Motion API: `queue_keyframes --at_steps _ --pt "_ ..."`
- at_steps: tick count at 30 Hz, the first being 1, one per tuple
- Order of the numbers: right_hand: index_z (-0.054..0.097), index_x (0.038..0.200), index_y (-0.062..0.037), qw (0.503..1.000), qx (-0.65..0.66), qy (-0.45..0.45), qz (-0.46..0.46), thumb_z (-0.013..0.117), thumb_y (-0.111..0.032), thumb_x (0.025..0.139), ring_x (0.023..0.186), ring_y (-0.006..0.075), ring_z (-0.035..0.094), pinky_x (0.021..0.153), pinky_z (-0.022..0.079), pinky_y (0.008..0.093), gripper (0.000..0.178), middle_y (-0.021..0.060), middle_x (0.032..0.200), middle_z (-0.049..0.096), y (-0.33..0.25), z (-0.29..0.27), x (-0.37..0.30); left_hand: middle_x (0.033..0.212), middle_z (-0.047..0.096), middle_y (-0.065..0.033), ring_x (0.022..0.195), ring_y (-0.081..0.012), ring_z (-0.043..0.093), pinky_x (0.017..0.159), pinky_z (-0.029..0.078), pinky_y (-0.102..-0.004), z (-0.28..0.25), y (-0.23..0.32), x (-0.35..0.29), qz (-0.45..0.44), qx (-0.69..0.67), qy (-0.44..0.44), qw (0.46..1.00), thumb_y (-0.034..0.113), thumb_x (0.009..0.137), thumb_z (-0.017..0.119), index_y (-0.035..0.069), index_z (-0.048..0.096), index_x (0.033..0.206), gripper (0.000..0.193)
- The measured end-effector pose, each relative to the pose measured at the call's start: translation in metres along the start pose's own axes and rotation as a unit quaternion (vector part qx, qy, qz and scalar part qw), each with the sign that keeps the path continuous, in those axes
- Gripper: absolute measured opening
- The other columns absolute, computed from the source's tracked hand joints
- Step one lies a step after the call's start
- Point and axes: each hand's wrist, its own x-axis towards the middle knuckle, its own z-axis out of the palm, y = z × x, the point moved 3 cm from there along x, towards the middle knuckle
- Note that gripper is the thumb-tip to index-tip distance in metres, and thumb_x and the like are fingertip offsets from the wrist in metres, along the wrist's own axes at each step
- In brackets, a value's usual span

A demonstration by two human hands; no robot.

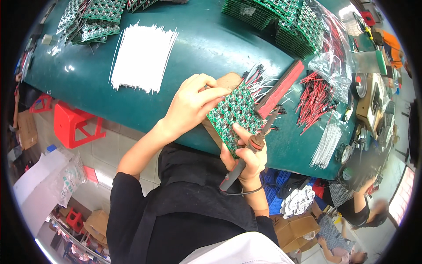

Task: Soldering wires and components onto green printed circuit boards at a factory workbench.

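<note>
At the six o'clock edge of the surface (pixel 198 39), the circuit board (pixel 235 108) and soldering iron (pixel 256 142) were gripped by the right hand (pixel 254 163); the left hand's (pixel 190 102) grip, at ten o'clock, could not be told. The board might be scorched if the iron slipped.

We are in an electronics workshop: our right hand (pixel 252 162) grips a soldering iron (pixel 233 175). Piled green circuit boards (pixel 103 20) lie on the tabletop (pixel 202 44) beyond our left hand (pixel 189 103), and red wires (pixel 314 99) right of our right.
</note>
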Motion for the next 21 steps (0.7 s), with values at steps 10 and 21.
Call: queue_keyframes --at_steps 10,21 --pt "0.030 0.103 -0.0162 0.994 0.094 0.046 0.021 0.070 -0.019 0.087 0.076 0.0173 0.043 0.080 0.040 0.0348 0.044 0.0232 0.114 0.065 0.010 -0.016 -0.005 0.082 0.059 -0.0031 0.071 -0.0214 0.055 0.063 0.043 -0.0317 0.012 0.018 0.004 0.084 0.021 0.095 0.992 0.004 0.065 0.078 0.010 0.072 0.093 0.030" --pt "0.028 0.101 -0.0166 0.978 0.141 0.124 0.091 0.069 -0.016 0.089 0.080 0.0186 0.045 0.087 0.043 0.0384 0.043 0.0257 0.109 0.065 0.009 -0.021 -0.017 0.077 0.058 0.0041 0.060 -0.0148 0.049 0.052 0.038 -0.0286 0.028 0.036 0.013 0.159 0.122 0.202 0.959 0.015 0.065 0.077 0.013 0.071 0.087 0.023"
